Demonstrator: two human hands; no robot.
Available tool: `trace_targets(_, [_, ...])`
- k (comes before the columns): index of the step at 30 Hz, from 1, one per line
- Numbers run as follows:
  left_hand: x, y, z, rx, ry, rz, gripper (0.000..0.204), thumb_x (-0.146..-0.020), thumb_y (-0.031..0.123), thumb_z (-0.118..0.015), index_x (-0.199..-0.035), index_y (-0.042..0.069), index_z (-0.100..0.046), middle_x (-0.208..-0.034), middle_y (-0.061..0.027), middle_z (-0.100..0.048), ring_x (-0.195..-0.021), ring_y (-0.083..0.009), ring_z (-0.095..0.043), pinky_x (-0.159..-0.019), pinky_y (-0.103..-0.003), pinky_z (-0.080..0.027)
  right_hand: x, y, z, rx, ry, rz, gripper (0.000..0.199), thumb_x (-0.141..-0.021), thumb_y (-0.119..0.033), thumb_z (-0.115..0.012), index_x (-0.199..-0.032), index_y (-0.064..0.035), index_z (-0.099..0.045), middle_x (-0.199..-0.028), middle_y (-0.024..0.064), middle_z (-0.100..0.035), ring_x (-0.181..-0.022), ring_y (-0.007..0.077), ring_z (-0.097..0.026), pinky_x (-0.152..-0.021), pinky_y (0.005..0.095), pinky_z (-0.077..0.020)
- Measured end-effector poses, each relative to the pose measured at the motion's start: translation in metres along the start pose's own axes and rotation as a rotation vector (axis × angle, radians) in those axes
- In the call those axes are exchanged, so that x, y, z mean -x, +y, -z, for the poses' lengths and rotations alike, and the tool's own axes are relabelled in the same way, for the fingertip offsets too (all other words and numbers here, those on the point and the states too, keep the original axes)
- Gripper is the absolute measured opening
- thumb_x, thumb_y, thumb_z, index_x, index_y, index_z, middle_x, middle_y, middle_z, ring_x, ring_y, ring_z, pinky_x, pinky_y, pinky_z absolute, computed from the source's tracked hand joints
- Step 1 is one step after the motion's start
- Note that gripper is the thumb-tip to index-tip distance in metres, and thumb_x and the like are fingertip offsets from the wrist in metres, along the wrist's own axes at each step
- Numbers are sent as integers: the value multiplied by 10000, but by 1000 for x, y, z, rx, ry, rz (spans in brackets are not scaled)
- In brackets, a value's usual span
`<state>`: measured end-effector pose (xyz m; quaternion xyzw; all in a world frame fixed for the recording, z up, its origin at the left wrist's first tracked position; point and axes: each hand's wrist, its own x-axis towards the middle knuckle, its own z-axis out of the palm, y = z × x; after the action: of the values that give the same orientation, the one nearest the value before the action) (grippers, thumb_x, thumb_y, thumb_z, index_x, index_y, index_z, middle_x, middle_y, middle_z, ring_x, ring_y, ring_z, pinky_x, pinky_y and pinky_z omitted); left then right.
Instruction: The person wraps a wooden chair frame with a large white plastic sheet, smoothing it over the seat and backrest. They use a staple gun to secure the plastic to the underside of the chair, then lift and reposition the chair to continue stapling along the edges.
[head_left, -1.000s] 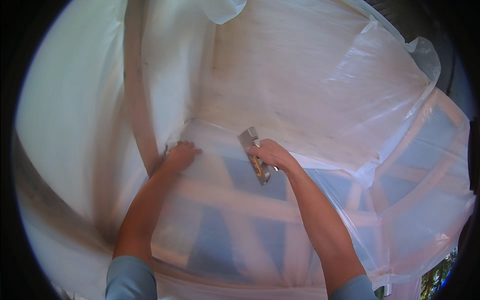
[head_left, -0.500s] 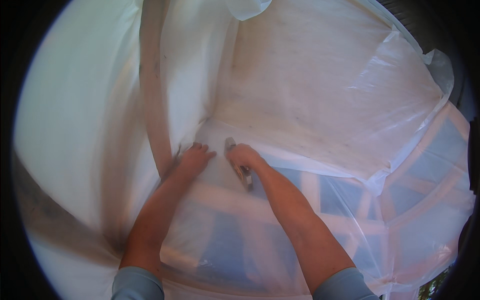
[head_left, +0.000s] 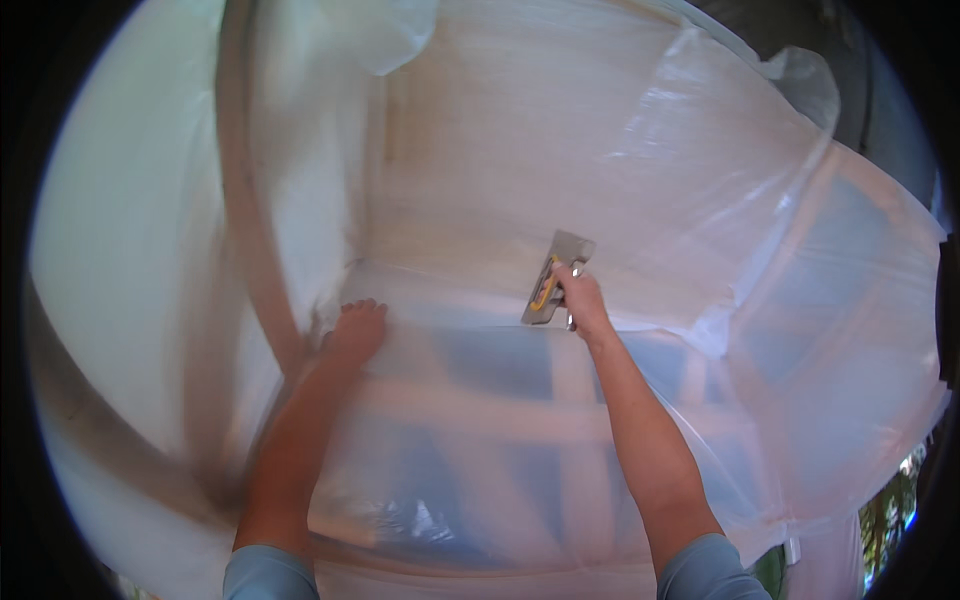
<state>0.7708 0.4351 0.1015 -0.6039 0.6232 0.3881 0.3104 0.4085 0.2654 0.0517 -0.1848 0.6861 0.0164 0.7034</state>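
Stapler (head_left: 546, 284) mvd rt, plastic sheet (head_left: 500, 130) over frame (head_left: 470, 398)

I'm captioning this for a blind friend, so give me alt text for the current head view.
The right hand holds a metal staple gun before translucent plastic sheeting; the left hand is farther left, near a brown strip.

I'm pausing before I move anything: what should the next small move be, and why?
I'd probably bring the tool left, toward the left hand. That hand is at the sheet near the beam's lower end, while the right hand grips the tool well off to the right, leaving a wide gap between the hands.
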Motion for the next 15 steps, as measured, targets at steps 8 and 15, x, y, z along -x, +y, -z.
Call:
trace_targets(8, [-62, 204, 5, 266, -118, -217, 367, -900, 261, -578, -1206, 61, -603, -1244, -140, -605, -1170, -296, -568, -976, -446, -444, 100, 10, 297, -30, 556, 37, 332, -918, -311, -585, -974, 10, -647, -845, 94, -664, -776, 206, -669, -666, 369, -559])
trace_targets(15, [-147, 308, 20, 300, -150, -302, 512, -907, 324, -560, -1368, 107, -515, -1453, -141, -457, -1351, -304, -421, -1070, -503, -377, 72, -9, 304, 408, 335, -121, 407, -872, -389, -590, -846, 9, -667, -791, 105, -674, -710, 195, -643, -641, 364, -511])
